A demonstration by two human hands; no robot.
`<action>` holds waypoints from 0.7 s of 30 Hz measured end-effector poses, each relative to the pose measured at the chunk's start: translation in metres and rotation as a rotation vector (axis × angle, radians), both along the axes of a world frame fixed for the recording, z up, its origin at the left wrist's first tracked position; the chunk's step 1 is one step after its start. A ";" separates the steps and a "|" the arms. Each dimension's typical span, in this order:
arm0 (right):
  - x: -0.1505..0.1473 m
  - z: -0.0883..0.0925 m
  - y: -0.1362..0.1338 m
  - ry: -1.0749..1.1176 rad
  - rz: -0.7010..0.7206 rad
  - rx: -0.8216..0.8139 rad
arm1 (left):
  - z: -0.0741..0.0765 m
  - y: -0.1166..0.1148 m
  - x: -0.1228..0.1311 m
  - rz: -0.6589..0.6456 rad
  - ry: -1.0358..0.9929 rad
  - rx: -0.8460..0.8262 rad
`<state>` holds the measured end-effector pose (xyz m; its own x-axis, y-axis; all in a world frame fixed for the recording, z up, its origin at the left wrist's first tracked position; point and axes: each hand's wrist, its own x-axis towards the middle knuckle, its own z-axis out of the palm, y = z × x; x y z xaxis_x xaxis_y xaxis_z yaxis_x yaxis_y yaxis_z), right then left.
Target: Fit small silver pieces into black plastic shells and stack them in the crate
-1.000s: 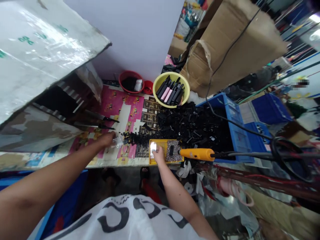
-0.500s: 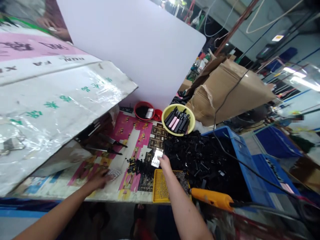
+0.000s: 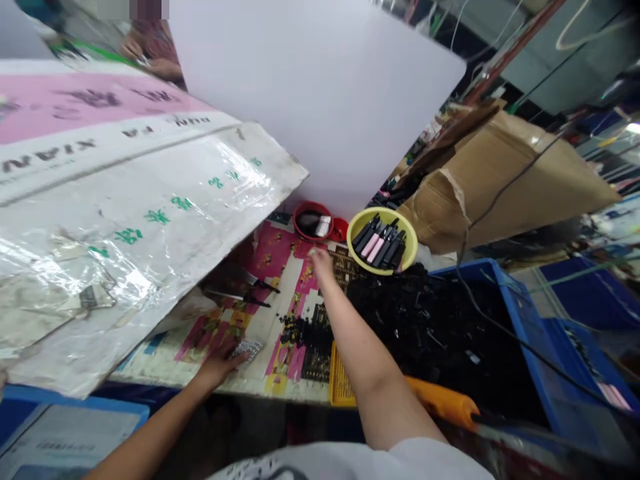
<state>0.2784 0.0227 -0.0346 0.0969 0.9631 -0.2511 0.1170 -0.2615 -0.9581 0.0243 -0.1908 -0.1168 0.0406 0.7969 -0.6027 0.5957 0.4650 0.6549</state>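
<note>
My left hand (image 3: 223, 360) grips a small greyish patterned piece (image 3: 247, 349) low over the front of the worktable. Farther back, my right hand (image 3: 320, 259) reaches out below a red bowl (image 3: 313, 221), its fingers drawn together; whatever they hold is too small to make out. Left of the yellow bowl (image 3: 383, 241), which contains black and pink pieces, is a little red dish (image 3: 340, 230). Small black parts (image 3: 305, 330) lie between my hands. My right forearm partly covers a yellow basket (image 3: 341, 380).
A blue crate (image 3: 520, 333) heaped with black parts stands on the right, an orange-handled tool (image 3: 443, 402) before it. Two knives (image 3: 257, 300) lie at the left under a tilted white carton (image 3: 200, 200). Another person's hands (image 3: 150, 60) show at upper left.
My right hand has moved back toward the red bowl, and the shiny plate seen at its fingers no longer shows. The camera view has shifted. My left hand still has the patterned piece.
</note>
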 end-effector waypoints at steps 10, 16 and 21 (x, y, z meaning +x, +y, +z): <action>0.018 -0.002 -0.271 -0.573 0.678 0.043 | 0.055 -0.010 0.083 -0.692 -0.090 0.071; 0.077 -0.002 -0.299 -0.477 0.364 -0.113 | 0.059 -0.023 0.164 -0.736 -0.150 0.142; 0.125 -0.047 -0.305 -0.293 -0.130 -0.279 | 0.059 -0.027 0.185 -0.639 -0.145 0.207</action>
